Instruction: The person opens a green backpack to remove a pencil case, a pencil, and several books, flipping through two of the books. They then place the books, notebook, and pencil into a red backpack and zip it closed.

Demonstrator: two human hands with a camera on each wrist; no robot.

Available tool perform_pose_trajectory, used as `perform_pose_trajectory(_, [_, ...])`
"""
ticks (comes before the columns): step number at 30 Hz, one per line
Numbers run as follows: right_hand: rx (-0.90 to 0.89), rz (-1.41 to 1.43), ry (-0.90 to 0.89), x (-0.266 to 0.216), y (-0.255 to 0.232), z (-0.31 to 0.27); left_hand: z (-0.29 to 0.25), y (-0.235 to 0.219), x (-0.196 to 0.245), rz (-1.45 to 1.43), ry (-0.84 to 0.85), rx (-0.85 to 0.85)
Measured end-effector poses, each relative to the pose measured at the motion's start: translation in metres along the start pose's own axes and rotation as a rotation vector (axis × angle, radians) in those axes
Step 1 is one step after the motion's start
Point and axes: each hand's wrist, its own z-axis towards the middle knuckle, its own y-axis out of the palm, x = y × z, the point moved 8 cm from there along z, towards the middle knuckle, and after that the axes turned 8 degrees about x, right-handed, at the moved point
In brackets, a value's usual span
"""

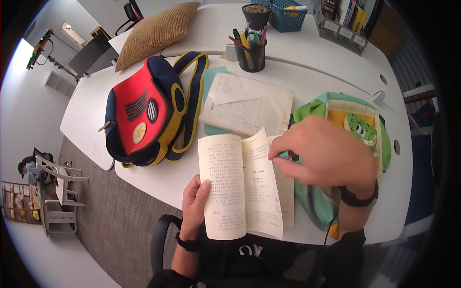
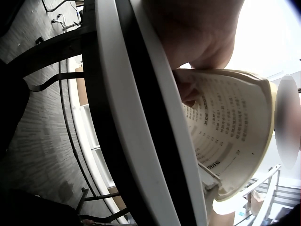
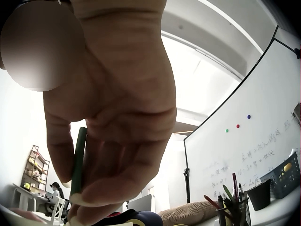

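Observation:
An open paperback book (image 1: 222, 192) with printed pages stands near the table's front edge. My left hand (image 1: 193, 201) grips its left side, thumb on the page and fingers behind the cover. The book's curved pages also show in the left wrist view, below that hand. My right hand (image 1: 322, 152) is over the right-hand page (image 1: 263, 187), its fingertips right at the page's outer edge. Between its thumb and fingers it holds a slim green pen (image 3: 80, 157), whose lower end is hidden by the fingers. Red handwritten marks (image 1: 276, 205) sit at that page's edge.
A red and navy bag (image 1: 139, 113) lies left, a green bag (image 1: 312, 204) right under my right arm. Behind the book are papers in a clear sleeve (image 1: 249, 103), a mesh pen holder (image 1: 250, 56), a blue basket (image 1: 285, 19) and a corduroy cushion (image 1: 156, 31).

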Motion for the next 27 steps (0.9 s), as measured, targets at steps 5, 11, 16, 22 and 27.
perform_pose_trajectory(5, [0.284, -0.076, -0.023, -0.002, -0.026, -0.011, -0.001, 0.0, -0.002, -0.008, -0.024, 0.024])
perform_pose_trajectory(11, [0.556, 0.017, 0.09, -0.006, -0.054, -0.024, 0.001, -0.003, -0.004, -0.015, -0.016, 0.011])
perform_pose_trajectory(16, [0.298, -0.043, -0.046, -0.01, -0.031, -0.013, 0.0, -0.002, -0.002, -0.02, -0.01, 0.0])
perform_pose_trajectory(22, [0.132, -0.085, -0.04, 0.0, -0.008, -0.002, 0.001, -0.002, -0.002, -0.044, -0.001, -0.019])
perform_pose_trajectory(27, [0.167, -0.09, -0.011, -0.003, -0.014, -0.005, 0.001, -0.003, -0.004, -0.031, -0.024, 0.003])
